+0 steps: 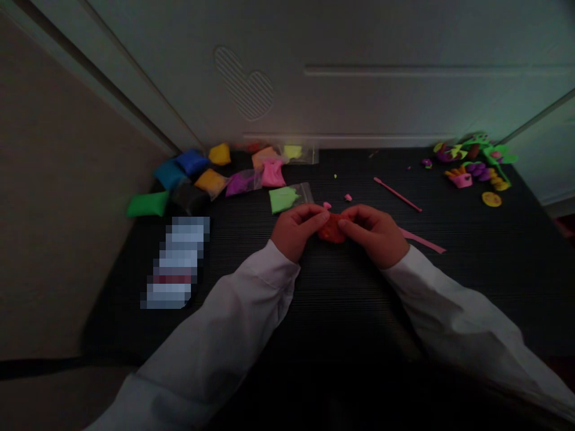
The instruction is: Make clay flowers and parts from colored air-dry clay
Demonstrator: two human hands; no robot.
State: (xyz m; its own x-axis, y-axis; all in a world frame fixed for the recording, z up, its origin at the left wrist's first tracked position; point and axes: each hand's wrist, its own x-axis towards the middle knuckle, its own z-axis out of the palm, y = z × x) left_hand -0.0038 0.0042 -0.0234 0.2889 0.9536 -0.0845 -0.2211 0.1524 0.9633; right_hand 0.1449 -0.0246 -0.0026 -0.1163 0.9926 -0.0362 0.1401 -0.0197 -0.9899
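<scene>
Between my two hands, over the middle of the dark table, is a flattened lump of red modelling clay. My left hand pinches its left edge between thumb and fingers. On the other edge, the thumb and fingers of my right hand are closed in the same way. Just beyond the fingertips lie two small pink clay bits. A pink flat tool sticks out from behind my right hand. Farther back rests a thin pink stick tool.
Packets of coloured clay, including a green packet and a light green packet, spread over the back left. A phone with a blurred screen lies at left. Small clay figures stand at the back right. A white panel rises behind the table.
</scene>
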